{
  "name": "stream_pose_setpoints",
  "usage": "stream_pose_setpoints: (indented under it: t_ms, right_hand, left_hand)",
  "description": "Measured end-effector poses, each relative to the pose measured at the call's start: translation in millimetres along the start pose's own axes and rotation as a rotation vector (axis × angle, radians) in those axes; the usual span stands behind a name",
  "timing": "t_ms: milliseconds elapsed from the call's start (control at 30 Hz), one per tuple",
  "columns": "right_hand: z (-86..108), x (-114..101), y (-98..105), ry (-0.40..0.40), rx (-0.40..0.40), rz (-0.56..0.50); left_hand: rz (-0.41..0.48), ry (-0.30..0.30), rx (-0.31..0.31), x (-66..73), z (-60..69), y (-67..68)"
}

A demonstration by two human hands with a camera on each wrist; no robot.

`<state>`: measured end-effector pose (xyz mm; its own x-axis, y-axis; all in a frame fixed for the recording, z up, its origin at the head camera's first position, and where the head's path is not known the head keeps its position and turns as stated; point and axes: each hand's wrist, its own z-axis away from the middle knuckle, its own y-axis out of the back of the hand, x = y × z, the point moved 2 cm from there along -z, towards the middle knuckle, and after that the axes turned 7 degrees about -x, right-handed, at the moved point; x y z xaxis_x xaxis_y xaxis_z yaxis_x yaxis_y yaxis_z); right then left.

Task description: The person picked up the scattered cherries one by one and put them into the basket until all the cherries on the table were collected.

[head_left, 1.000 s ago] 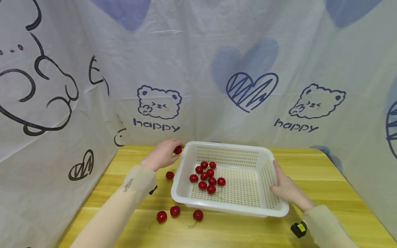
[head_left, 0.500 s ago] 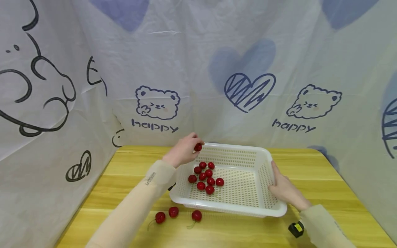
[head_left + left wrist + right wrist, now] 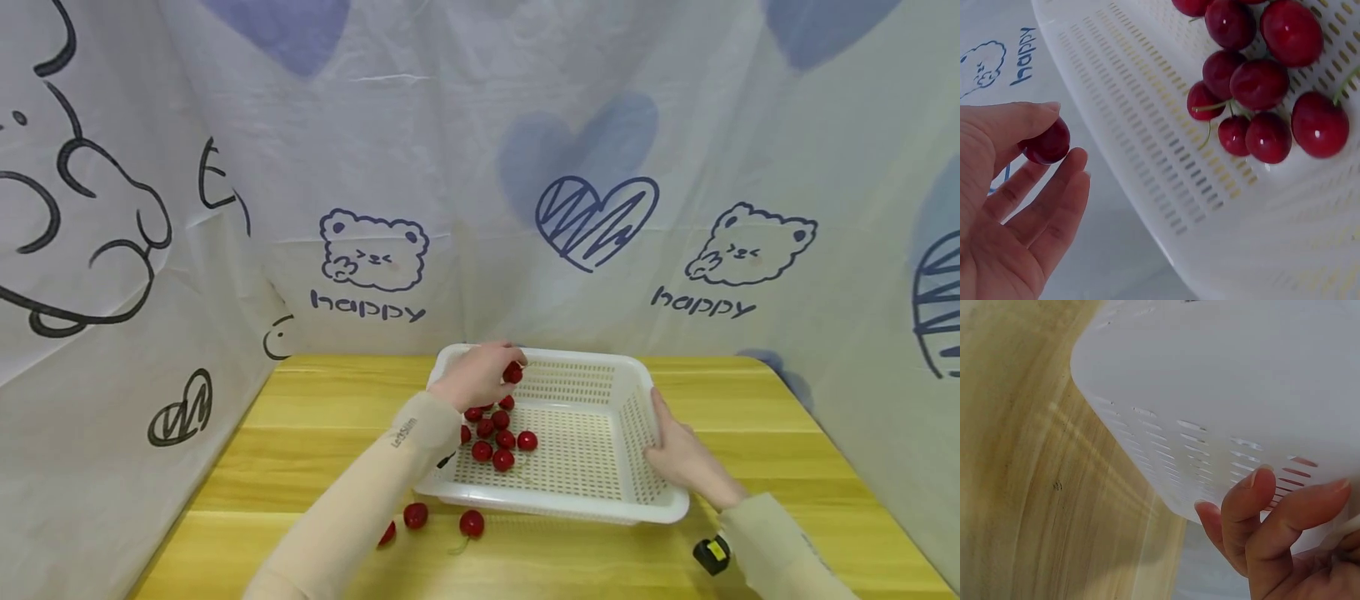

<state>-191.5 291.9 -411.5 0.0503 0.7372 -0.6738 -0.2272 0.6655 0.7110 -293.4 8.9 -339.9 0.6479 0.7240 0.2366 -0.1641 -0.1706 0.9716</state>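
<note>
My left hand (image 3: 480, 377) pinches a dark red cherry (image 3: 513, 372) between thumb and fingertips, above the back left part of a white plastic basket (image 3: 555, 504). In the left wrist view that cherry (image 3: 1049, 142) is held by the thumb and index finger, while the other fingers extend loosely beneath it. Several cherries (image 3: 503, 460), some with green stems, lie in the left part of the basket. At the basket's right end, my right hand (image 3: 684, 450) grips the wall, thumb inside. Its fingers (image 3: 1272, 525) lie along the perforated outside in the right wrist view.
On the wooden table (image 3: 585, 567), in front of the basket, lie a stemmed cherry (image 3: 472, 523), another cherry (image 3: 416, 515) and one partly behind my left sleeve (image 3: 386, 535). A printed cloth (image 3: 480, 167) hangs close behind the table.
My left hand has carried the cherry rightward from beside the basket, across its left rim and over the inside. My right hand keeps its grip on the basket.
</note>
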Motion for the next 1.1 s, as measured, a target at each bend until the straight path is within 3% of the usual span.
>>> stream_pose_setpoints:
  t_ms: [300,700,1100]
  right_hand:
    - [0.9,0,0,0.013,0.011,0.011]
    - [0.0,1,-1,0.002,0.023,0.021]
    - [-1.4,3,-2,0.010,0.038,0.053]
  left_hand:
    - [-0.062,-0.014,-0.075,10.3,-11.6,-17.2]
    - [-0.120,-0.102,-0.172,22.1,-20.6,-36.9]
    - [-0.114,-0.091,-0.288,26.0,-25.7,-54.0]
